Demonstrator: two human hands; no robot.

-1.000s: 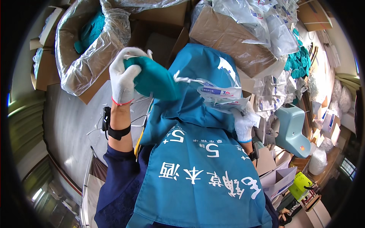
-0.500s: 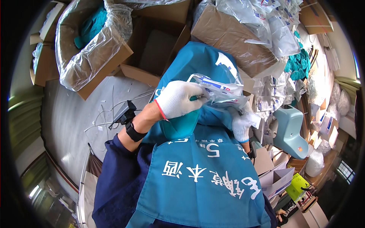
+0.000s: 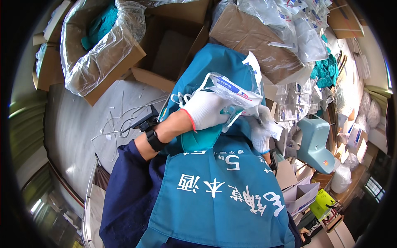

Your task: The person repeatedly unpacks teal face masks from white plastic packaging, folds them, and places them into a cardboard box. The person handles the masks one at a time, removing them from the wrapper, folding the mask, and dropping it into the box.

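Observation:
Both my hands wear white gloves. My left hand (image 3: 205,110) is closed on a folded teal cloth (image 3: 201,139) and pushes it into the mouth of a clear plastic bag (image 3: 231,91) with a printed label. My right hand (image 3: 261,131) grips the right side of that bag and holds it open. They meet above a teal apron (image 3: 219,194) with white characters that covers my lap. A black band sits on my left wrist.
A cardboard box (image 3: 105,62) lined with clear plastic and holding teal cloths stands at the upper left. An open, plain cardboard box (image 3: 173,49) is behind it. Piles of filled clear bags (image 3: 289,25) lie at the upper right. A pale blue plastic container (image 3: 316,140) is on the right.
My left hand carried the teal cloth from the left, where it was held high, over to the bag and pushed it into the opening. The right hand stayed on the bag.

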